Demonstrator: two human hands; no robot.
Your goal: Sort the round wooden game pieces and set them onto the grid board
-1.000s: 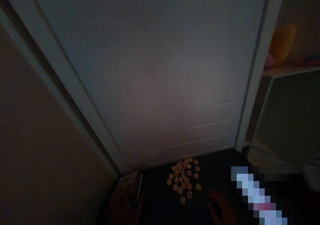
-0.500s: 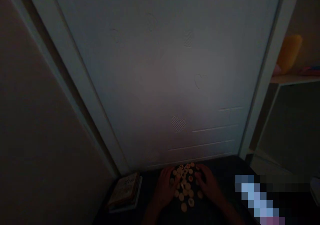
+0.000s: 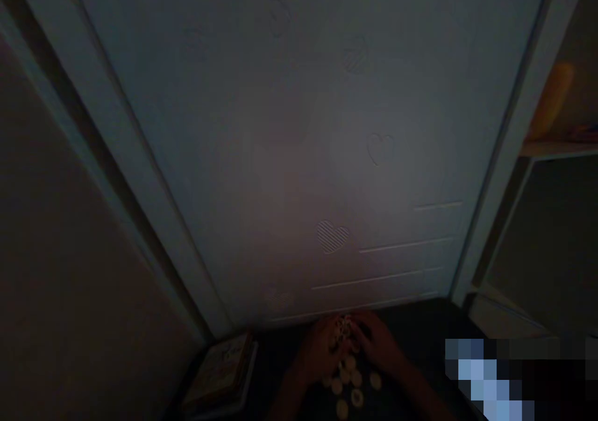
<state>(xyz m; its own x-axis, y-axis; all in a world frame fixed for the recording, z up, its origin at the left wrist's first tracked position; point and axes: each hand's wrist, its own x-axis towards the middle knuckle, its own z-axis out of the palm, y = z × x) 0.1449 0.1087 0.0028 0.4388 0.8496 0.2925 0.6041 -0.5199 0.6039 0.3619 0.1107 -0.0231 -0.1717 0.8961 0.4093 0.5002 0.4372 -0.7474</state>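
Note:
Small round wooden discs (image 3: pixel 350 364) lie on a dark surface at the bottom centre, some with marks on them. My left hand (image 3: pixel 322 349) curves round the left side of the far discs. From the right, my right hand (image 3: pixel 377 340) cups the same cluster, its fingers close to those of my left hand. Several discs are gathered between the two hands, partly hidden by the fingers. Other discs lie loose on the near side, one of them below my right hand. The picture is dim, so the fingertips are hard to make out.
A stack of books (image 3: pixel 219 371) lies left of my left arm. Behind the dark surface (image 3: pixel 420 327) stands a pale panel (image 3: pixel 280 178) with raised hearts and lines. A shelf (image 3: pixel 560 149) with an orange object is at the right. A pixelated patch covers the lower right.
Both hands have moved inward, drawing the far discs into a tighter cluster between them. The near discs remain loose. The camera view has shifted slightly.

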